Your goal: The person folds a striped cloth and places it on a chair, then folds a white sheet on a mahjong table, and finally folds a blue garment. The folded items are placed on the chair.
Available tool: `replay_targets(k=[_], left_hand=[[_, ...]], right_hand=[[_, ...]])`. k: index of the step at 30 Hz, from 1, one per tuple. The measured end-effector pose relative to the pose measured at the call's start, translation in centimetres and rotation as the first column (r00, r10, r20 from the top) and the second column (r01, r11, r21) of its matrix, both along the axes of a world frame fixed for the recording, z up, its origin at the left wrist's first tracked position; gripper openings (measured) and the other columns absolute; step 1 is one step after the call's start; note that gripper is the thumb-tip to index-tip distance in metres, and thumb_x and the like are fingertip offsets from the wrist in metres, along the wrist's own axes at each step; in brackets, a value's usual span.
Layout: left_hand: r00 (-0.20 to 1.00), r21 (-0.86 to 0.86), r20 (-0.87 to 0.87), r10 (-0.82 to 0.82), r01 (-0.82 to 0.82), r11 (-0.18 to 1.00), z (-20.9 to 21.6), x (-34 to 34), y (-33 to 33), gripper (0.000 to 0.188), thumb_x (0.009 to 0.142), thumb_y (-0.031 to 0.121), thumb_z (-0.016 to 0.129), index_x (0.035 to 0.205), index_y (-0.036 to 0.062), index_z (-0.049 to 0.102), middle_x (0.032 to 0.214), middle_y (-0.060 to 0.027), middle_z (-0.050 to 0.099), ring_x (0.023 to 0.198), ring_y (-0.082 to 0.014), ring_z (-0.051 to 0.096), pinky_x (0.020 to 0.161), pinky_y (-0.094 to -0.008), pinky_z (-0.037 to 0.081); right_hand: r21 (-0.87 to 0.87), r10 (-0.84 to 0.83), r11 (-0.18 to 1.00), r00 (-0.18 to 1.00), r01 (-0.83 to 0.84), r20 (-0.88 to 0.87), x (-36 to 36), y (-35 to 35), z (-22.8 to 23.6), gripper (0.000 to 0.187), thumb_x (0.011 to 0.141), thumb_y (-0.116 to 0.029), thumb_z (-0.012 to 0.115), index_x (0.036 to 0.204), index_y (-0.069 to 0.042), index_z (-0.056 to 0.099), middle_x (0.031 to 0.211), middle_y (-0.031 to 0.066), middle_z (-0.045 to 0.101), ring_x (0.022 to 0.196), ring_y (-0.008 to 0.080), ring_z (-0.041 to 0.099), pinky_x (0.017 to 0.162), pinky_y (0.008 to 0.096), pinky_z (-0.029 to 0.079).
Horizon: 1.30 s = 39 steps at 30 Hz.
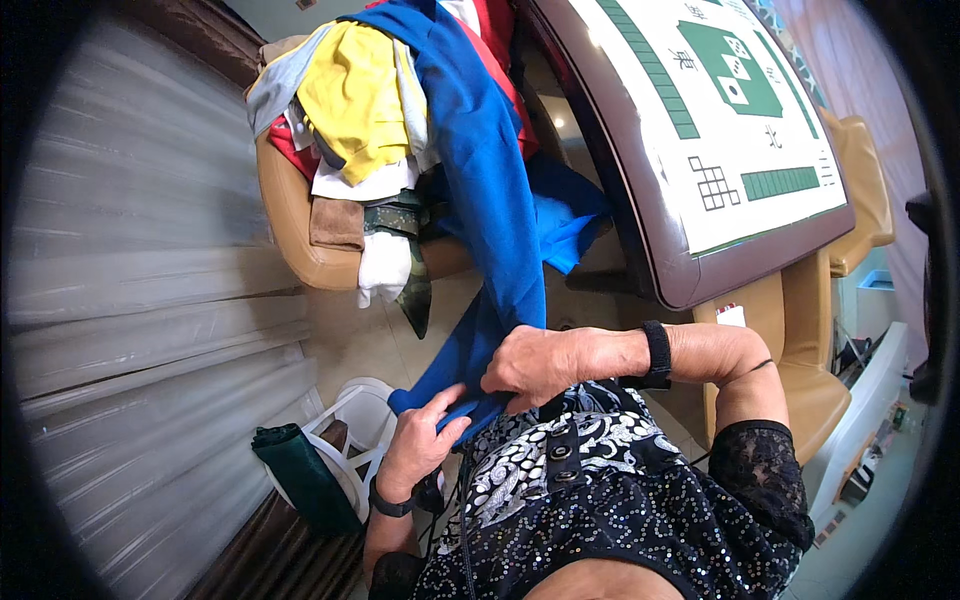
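A long blue garment (490, 190) stretches from the clothes pile down to my waist; whether it is trousers or a top I cannot tell. My right hand (530, 365) is closed in a fist on its near part. Lower and to the left, my left hand (428, 438) pinches the near end between thumb and fingers. The cloth is bunched between my two hands, close against my patterned top. Its far end lies over the pile, and a wider blue part hangs beside the chair.
A tan chair (283, 225) at the far left bears a heap with a yellow garment (360, 95), white, brown and camouflage pieces. To the right stands a brown-rimmed game table (690, 285). Dark green folded cloth (308, 478) lies by a white plastic seat (365, 405) at lower left.
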<state>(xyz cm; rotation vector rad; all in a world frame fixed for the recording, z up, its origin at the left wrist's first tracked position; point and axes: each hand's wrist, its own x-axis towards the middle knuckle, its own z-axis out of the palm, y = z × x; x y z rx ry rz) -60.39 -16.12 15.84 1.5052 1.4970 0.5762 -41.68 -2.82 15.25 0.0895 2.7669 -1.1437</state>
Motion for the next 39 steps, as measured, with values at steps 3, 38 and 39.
replay_targets(k=[3, 38, 39], left_hand=[[0.995, -0.105, 0.000, -0.099, 0.098, 0.990, 0.6, -1.4, -0.7, 0.021, 0.079, 0.013, 0.062, 0.094, -0.0014, 0.060, 0.076, -0.0224, 0.059, 0.070, -0.0344, 0.062, 0.057, -0.0346, 0.046], [0.885, -0.074, 0.360, -0.296, 0.344, 0.936, 1.8, -6.1, -0.1, 0.019, 0.076, 0.012, 0.068, 0.074, -0.0045, 0.061, 0.053, -0.0111, 0.051, 0.043, -0.0175, 0.052, 0.042, -0.0260, 0.036], [0.874, -0.081, 0.367, -0.320, 0.372, 0.925, 1.4, -6.0, 0.1, 0.019, 0.076, 0.012, 0.068, 0.074, -0.0047, 0.061, 0.053, -0.0111, 0.051, 0.043, -0.0170, 0.051, 0.042, -0.0261, 0.036]], right_hand=[[0.014, 0.082, 0.996, 0.992, -0.084, 0.100, -1.4, -0.7, 2.0, 0.031, 0.068, -0.031, 0.067, 0.084, -0.005, 0.061, 0.070, 0.0146, 0.062, 0.073, 0.0335, 0.061, 0.062, 0.0427, 0.048], [0.598, -0.809, 0.566, 0.520, 0.567, 0.273, 20.7, -10.8, -11.9, 0.005, 0.073, -0.013, 0.056, 0.078, -0.011, 0.055, 0.086, 0.0052, 0.050, 0.088, 0.0222, 0.050, 0.068, 0.0377, 0.042], [0.609, -0.821, 0.547, 0.510, 0.574, 0.256, 20.9, -11.8, -11.9, 0.007, 0.072, -0.012, 0.057, 0.078, -0.010, 0.055, 0.085, 0.0051, 0.050, 0.087, 0.0227, 0.050, 0.068, 0.0380, 0.041]])
